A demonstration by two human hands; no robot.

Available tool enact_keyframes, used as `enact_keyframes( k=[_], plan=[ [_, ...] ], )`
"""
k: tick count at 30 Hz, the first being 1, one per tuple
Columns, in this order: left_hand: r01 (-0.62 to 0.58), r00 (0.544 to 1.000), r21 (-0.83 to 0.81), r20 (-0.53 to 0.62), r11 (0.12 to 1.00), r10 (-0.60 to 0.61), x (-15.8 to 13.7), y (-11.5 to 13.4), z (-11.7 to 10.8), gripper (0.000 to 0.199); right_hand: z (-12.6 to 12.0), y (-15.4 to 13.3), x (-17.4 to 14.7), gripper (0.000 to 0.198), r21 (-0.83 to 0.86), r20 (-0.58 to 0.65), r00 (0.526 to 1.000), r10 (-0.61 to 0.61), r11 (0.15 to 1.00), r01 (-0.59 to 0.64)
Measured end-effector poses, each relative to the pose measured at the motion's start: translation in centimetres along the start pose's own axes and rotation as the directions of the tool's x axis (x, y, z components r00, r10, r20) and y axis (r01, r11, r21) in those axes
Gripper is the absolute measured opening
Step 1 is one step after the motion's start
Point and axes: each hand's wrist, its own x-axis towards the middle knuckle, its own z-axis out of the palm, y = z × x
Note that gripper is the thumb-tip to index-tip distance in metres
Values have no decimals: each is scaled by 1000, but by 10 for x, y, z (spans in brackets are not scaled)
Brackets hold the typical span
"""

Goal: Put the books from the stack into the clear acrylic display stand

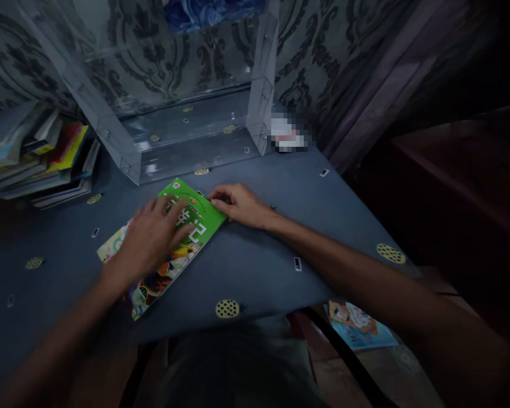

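A green book (pixel 212 212) with white Chinese characters and a colourful cartoon picture lies slantwise on the blue table. My left hand (pixel 148 238) is over its cover, slightly blurred, fingers spread, and hides part of the title and picture. At the book's right corner is my right hand (pixel 243 205), its thumb and fingers curled together in a pinch on the edge. The fingertips are partly hidden there.
Behind the book stands a clear plastic shelf (pixel 195 158) against the patterned wall. Stacked books (pixel 46 153) occupy the table's left side. A blurred-out white item (pixel 287 133) sits right of the shelf. Below the table edge lies a blue book (pixel 361 328).
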Motion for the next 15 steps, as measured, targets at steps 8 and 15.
enact_keyframes(
  k=[8, 15],
  plan=[
    [-103, 995, -27, -16, 994, 103, -28, 28, 32, 58, -3, 0, 4, 13, 206, -21, 986, 168, 965, -160],
    [-307, 951, -17, 34, 952, 307, -31, -6, 32, 51, -1, -2, 0, 17, 198, 9, 994, 113, 974, -112]
  ],
)
